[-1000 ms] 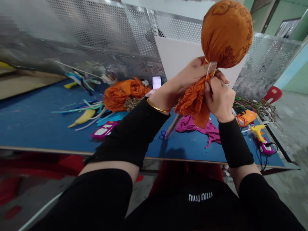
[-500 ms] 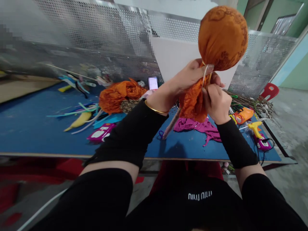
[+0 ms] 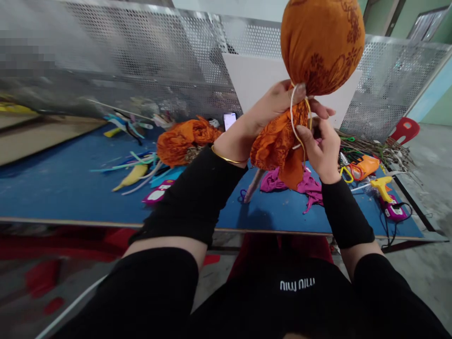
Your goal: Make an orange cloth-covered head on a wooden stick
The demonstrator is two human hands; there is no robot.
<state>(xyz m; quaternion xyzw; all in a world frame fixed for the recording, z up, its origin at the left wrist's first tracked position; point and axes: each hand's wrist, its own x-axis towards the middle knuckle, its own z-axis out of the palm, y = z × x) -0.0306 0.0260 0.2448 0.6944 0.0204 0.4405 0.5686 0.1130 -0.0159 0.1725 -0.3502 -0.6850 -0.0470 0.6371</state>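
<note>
A round ball wrapped in orange patterned cloth (image 3: 323, 44) is held up in front of me, its top cut off by the frame edge. My left hand (image 3: 277, 103) is closed round the gathered neck of the cloth, just under the ball. Pale cord (image 3: 292, 113) runs round that neck and hangs over the loose cloth tail (image 3: 271, 146). Beside the tail, my right hand (image 3: 325, 148) is closed, thumb against fingers, on the yellowish part of the cord. Below the cloth a stick (image 3: 254, 186) slants down toward the blue table (image 3: 212, 212); its upper part is hidden.
Purple cloth (image 3: 273, 181) lies under my hands. At right are scissors (image 3: 346, 175), an orange pouch (image 3: 367, 165), a yellow glue gun (image 3: 381, 187) and twigs (image 3: 381, 146). Leftward lie an orange cloth bundle (image 3: 176, 141), a yellow banana-shaped thing (image 3: 130, 178) and a phone (image 3: 229, 121).
The ball has come nearer and higher in view. My right hand has turned and drawn slightly away from the neck, so more cord and cloth tail show. The whole view has shifted slightly.
</note>
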